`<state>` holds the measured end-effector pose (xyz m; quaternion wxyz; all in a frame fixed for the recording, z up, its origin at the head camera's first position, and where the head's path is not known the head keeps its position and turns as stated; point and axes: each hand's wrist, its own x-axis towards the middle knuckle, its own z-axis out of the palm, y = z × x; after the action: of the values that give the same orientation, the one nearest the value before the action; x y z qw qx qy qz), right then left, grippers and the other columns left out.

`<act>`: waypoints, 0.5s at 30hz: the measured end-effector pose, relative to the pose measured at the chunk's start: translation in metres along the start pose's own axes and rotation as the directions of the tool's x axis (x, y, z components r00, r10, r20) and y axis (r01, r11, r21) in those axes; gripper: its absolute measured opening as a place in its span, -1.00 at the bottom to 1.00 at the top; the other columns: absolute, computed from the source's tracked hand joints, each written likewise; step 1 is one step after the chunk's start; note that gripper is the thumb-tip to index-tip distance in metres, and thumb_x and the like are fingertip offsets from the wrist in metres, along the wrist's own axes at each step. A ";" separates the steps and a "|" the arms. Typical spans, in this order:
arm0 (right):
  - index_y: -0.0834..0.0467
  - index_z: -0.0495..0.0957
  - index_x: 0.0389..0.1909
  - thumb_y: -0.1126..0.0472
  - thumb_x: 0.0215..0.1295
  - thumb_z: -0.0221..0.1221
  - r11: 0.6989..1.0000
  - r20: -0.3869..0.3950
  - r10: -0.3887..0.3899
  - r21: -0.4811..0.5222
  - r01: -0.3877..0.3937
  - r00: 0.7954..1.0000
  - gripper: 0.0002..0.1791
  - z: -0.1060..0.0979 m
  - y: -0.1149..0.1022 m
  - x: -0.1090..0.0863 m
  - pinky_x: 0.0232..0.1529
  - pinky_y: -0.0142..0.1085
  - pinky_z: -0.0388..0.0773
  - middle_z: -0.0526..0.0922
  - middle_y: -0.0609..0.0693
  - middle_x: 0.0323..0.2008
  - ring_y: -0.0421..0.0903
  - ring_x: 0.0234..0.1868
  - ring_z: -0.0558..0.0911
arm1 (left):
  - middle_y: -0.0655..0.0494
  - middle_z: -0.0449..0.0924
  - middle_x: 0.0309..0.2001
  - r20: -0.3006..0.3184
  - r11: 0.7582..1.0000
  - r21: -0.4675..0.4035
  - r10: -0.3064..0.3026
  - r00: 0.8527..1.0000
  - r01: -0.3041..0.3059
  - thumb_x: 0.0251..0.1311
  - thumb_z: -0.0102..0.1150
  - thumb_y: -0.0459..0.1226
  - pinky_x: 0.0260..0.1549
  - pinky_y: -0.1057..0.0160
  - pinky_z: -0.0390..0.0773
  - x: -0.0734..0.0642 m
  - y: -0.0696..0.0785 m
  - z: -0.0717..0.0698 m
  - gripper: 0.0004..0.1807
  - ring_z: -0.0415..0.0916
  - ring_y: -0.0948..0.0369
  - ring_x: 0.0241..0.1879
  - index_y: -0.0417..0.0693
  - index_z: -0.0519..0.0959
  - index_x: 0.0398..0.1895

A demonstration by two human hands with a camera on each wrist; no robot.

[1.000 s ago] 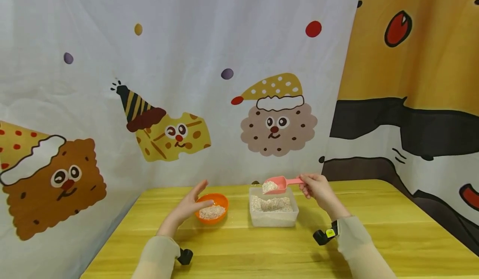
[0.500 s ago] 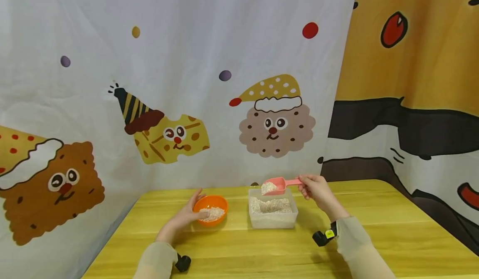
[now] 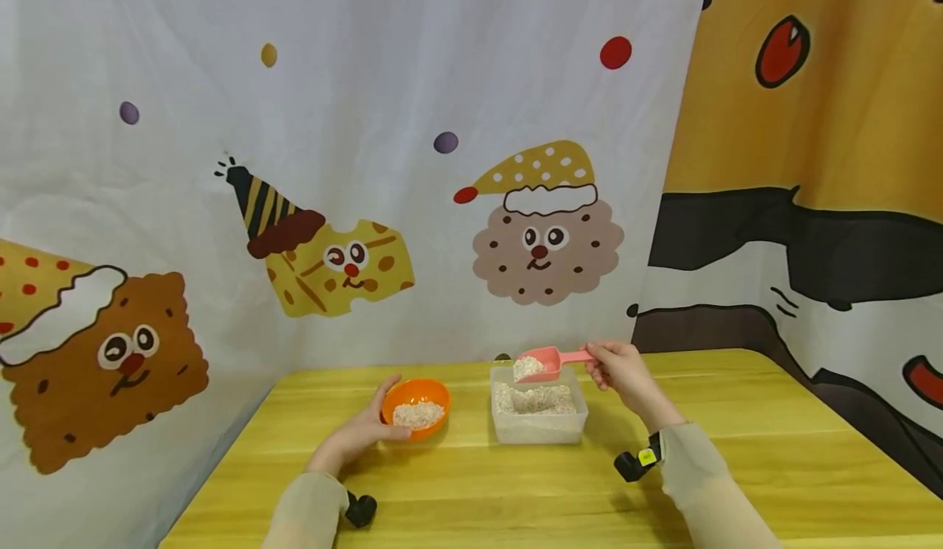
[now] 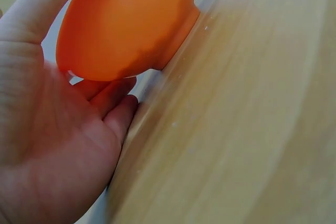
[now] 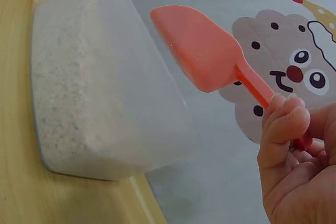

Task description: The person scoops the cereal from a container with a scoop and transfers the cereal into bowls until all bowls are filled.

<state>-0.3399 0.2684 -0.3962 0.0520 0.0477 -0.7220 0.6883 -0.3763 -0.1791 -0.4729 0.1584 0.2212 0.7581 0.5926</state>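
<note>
No text is legible. The yellow label (image 3: 647, 456) on the right wrist camera (image 3: 629, 467) perhaps bears print, too small to read.

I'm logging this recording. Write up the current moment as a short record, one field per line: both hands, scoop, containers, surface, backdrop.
Left hand: thumb and fingers around the left side of the orange bowl
Right hand: grips the handle of the pink scoop
Scoop: held above the translucent plastic box, loaded with pale flakes
Bowl: partly filled with similar flakes
Box: right of the bowl, holding flakes
Surface: wood-grain table
Backdrop: cartoon-print curtain
</note>
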 end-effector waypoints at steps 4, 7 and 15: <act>0.46 0.52 -0.11 0.19 0.53 -0.06 1.000 0.002 0.006 0.004 -0.006 1.000 -0.63 0.000 0.003 0.001 -0.66 -0.44 0.37 0.51 0.00 -0.60 -0.25 -0.69 0.39 | -0.31 -0.18 0.48 0.005 1.000 0.014 0.008 1.000 -0.008 0.07 0.41 -0.29 0.31 -0.19 -0.02 0.002 -0.001 0.001 0.16 -0.09 -0.19 0.41 -0.05 -0.24 0.55; 0.48 0.51 -0.09 0.19 0.53 -0.05 1.000 0.003 -0.004 -0.015 0.005 1.000 -0.62 0.002 0.004 0.003 -0.66 -0.44 0.37 0.52 0.00 -0.60 -0.25 -0.69 0.39 | -0.28 -0.08 0.46 0.011 1.000 0.004 0.016 1.000 -0.016 0.09 0.40 -0.29 0.30 -0.14 0.03 0.002 -0.003 0.000 0.12 -0.01 -0.15 0.39 -0.09 -0.21 0.54; 0.48 0.49 -0.09 0.21 0.54 -0.09 1.000 0.014 0.000 -0.010 0.000 1.000 -0.64 0.012 0.008 0.008 -0.66 -0.44 0.35 0.51 0.00 -0.60 -0.25 -0.69 0.39 | -0.29 0.02 0.42 0.020 0.999 -0.003 0.039 0.999 -0.039 0.09 0.39 -0.30 0.26 -0.10 0.11 0.002 -0.004 -0.001 0.08 0.09 -0.15 0.34 -0.14 -0.16 0.52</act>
<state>-0.3489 0.2571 -0.4032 0.0473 0.0522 -0.7260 0.6841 -0.3788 -0.1796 -0.4762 0.1548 0.2417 0.7511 0.5945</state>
